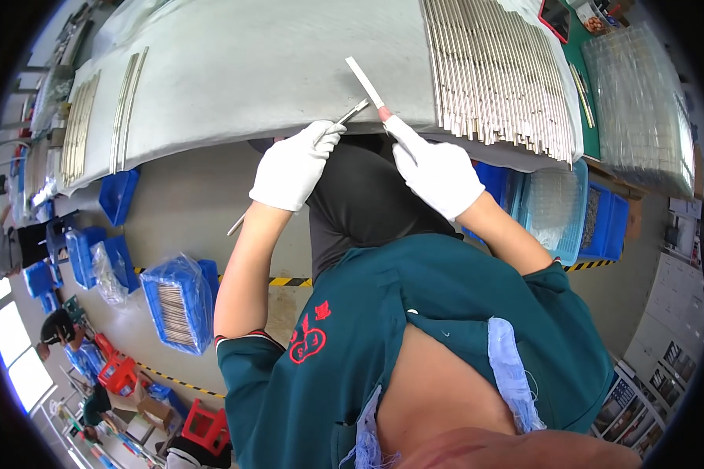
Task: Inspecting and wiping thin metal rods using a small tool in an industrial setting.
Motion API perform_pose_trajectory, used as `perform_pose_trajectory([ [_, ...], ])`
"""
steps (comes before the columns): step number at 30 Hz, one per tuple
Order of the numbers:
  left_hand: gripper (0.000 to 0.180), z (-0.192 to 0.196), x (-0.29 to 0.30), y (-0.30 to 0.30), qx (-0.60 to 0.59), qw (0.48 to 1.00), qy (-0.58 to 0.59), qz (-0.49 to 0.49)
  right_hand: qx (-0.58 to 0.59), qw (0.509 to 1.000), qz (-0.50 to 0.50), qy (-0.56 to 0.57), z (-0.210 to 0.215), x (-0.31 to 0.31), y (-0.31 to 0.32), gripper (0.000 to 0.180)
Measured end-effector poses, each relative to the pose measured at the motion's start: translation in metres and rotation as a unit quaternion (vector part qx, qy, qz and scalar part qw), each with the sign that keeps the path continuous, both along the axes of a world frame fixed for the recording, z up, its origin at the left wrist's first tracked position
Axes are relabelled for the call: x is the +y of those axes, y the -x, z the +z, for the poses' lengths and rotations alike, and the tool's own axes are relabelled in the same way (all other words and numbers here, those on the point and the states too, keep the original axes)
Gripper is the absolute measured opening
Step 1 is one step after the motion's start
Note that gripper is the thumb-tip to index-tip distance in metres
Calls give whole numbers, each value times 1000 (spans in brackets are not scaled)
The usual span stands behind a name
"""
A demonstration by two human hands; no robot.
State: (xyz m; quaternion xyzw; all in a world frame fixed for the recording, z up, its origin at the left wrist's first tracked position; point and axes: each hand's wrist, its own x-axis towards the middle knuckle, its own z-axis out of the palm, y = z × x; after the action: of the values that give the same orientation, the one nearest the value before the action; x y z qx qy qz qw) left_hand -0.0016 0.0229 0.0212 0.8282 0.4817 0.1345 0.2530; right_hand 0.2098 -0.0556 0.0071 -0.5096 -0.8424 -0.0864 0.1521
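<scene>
My left hand, in a white glove, is closed around a thin metal rod. One end of the rod points up over the table's front edge; its other end shows below, beside my left forearm. In my right hand, also gloved in white with a bare fingertip showing, is a narrow flat white stick. The stick slants up and left over the table, its lower part close to the rod's tip. Whether the two touch I cannot tell.
A grey-covered table spans the front. Many metal rods lie side by side on its right, with smaller groups at far left. Clear plastic trays are stacked far right. Blue crates stand on the floor; other people work at lower left.
</scene>
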Motion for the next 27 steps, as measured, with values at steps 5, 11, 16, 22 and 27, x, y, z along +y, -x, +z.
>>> perform_pose_trajectory([
  [5, 27, -2, 6, 4, -87, 987, 133, 8, 60, 988, -68, 124, 10, -21, 2, 51],
  [11, 29, 11, 14, 2, -95, 967, 235, 13, 34, 993, -72, 82, 12, 2, 16, 58],
  [16, 30, 13, 17, 5, -85, 967, 238, -11, -2, 992, -74, 98, 13, -12, 7, 54],
  [22, 31, 16, 20, 6, -131, 938, 322, 2, 65, 992, -77, 71, 6, 10, 14, 56],
  [27, 31, 8, 20, 7, -154, 944, 292, -21, 2, 989, -78, 127, 12, -15, 9, 56],
])
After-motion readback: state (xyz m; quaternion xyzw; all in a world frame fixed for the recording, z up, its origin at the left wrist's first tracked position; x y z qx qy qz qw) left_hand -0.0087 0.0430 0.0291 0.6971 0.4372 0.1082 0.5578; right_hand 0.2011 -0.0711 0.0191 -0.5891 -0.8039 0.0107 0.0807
